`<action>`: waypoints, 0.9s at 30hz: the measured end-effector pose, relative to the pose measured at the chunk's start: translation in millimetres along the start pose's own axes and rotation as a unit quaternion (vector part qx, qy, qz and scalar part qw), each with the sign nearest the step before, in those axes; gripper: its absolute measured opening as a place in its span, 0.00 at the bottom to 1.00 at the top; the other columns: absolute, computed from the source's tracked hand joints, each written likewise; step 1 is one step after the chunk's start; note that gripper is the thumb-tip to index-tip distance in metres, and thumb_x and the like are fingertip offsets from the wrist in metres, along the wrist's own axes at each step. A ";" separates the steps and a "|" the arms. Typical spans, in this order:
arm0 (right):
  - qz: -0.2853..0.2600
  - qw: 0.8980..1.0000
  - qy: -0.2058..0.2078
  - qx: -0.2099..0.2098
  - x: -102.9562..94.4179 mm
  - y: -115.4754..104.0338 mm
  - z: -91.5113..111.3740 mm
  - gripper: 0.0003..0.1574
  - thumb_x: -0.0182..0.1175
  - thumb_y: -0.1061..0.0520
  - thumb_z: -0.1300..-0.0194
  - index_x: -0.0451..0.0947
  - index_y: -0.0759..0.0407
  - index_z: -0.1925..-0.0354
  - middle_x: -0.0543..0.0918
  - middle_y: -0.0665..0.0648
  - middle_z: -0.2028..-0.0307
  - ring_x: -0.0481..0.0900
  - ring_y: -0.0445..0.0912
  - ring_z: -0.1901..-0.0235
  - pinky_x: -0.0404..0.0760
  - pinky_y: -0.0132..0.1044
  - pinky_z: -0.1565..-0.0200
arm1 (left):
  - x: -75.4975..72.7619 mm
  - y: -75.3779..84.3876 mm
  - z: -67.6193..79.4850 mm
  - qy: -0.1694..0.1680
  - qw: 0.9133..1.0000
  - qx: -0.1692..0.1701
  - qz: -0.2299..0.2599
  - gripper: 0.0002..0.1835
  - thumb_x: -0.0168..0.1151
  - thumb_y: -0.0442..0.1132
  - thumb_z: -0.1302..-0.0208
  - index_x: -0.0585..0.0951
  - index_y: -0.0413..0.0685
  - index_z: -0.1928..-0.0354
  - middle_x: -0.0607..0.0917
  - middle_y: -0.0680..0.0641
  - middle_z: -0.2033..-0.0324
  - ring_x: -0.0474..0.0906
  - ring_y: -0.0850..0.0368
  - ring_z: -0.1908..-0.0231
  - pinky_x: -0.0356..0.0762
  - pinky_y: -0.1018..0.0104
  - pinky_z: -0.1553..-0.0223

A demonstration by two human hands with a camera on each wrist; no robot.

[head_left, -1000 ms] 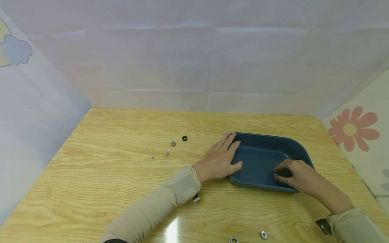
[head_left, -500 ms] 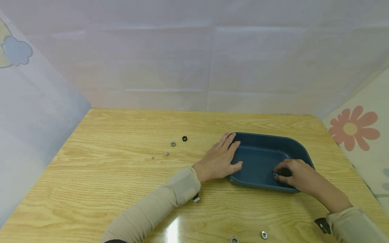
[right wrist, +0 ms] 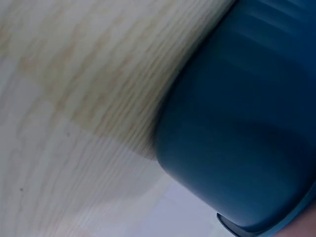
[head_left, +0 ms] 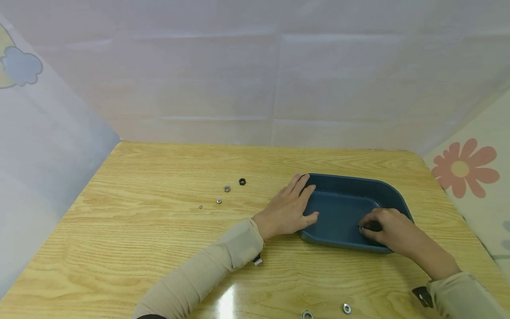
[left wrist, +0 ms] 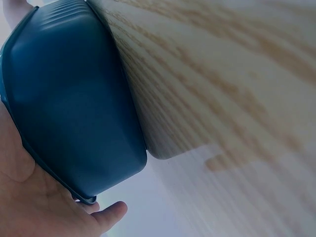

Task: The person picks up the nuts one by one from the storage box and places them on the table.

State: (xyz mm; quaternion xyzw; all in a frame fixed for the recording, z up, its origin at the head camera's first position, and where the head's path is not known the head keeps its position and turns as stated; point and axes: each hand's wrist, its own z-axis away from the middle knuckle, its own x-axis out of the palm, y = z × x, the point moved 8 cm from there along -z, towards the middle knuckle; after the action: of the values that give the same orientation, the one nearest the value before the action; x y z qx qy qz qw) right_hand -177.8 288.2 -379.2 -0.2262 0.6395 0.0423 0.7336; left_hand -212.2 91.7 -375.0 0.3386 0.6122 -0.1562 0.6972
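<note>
A dark blue plastic bin (head_left: 348, 185) stands on the wooden table. My left hand (head_left: 284, 210) rests over its left rim, fingers spread and the thumb reaching over the inside. In the left wrist view the palm (left wrist: 34, 202) lies along the rim, outside the bin's wall (left wrist: 74, 103). My right hand (head_left: 392, 228) reaches over the right side into the bin. Its thumb and fingertips pinch a small metal nut (head_left: 361, 227) low over the bin floor, mostly covered by the fingers. The right wrist view shows mainly the bin's outer wall (right wrist: 237, 123).
Left of the bin lie a black nut (head_left: 242, 181), a larger nut (head_left: 227, 188), a small nut (head_left: 219, 201) and a tiny one (head_left: 201, 207). Near the front edge are two metal rings, one (head_left: 346, 309) right of the other (head_left: 307, 315). Fabric walls surround the table (head_left: 139, 248).
My right fingertips have shifted slightly around the nut, so less of it shows now. The left hand and the bin have stayed in place.
</note>
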 end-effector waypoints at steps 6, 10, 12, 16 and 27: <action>0.014 0.999 0.030 -0.008 -6.0 -3.2 -0.1 0.06 0.74 0.56 0.46 0.86 0.51 0.68 0.87 0.47 0.69 0.82 0.43 0.71 0.78 0.37 0.71 | -0.6 0.1 -0.1 -0.002 1.000 -0.001 0.005 0.37 0.45 0.59 0.25 0.53 0.50 0.22 0.42 0.46 0.20 0.36 0.49 0.20 0.56 0.53 0.25; 0.013 0.999 0.041 -0.005 -8.8 -3.6 0.2 0.05 0.73 0.57 0.47 0.86 0.49 0.69 0.87 0.47 0.70 0.81 0.41 0.73 0.77 0.36 0.72 | -0.9 0.1 0.2 -0.001 1.000 -0.001 0.007 0.37 0.45 0.59 0.25 0.53 0.50 0.22 0.41 0.46 0.20 0.36 0.49 0.20 0.56 0.53 0.24; 0.012 0.999 0.043 -0.003 -9.8 -4.4 0.3 0.05 0.73 0.57 0.46 0.86 0.49 0.69 0.87 0.47 0.69 0.81 0.42 0.72 0.78 0.37 0.71 | -1.3 0.1 0.3 0.000 1.000 0.000 0.009 0.37 0.45 0.59 0.25 0.53 0.50 0.22 0.42 0.46 0.20 0.36 0.49 0.20 0.56 0.53 0.24; 0.009 0.999 0.048 -0.003 -11.6 -6.5 0.4 0.06 0.72 0.57 0.47 0.86 0.49 0.68 0.87 0.48 0.68 0.83 0.44 0.69 0.79 0.39 0.70 | -1.3 0.2 0.2 0.000 1.000 0.001 0.009 0.37 0.46 0.59 0.25 0.53 0.50 0.22 0.42 0.46 0.20 0.37 0.48 0.20 0.56 0.53 0.25; 0.006 0.998 0.058 -0.006 -12.7 -6.7 2.6 0.08 0.73 0.58 0.48 0.86 0.49 0.67 0.87 0.45 0.68 0.82 0.43 0.69 0.79 0.38 0.68 | -2.0 1.0 0.9 0.001 1.000 -0.002 0.006 0.37 0.46 0.59 0.25 0.54 0.50 0.22 0.43 0.46 0.20 0.37 0.49 0.20 0.57 0.52 0.25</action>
State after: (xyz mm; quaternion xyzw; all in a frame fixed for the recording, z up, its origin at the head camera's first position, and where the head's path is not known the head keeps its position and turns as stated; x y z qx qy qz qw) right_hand -175.3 286.0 -365.0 -0.2290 0.6821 0.0374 0.6935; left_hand -211.3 91.5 -372.8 0.3414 0.6107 -0.1508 0.6984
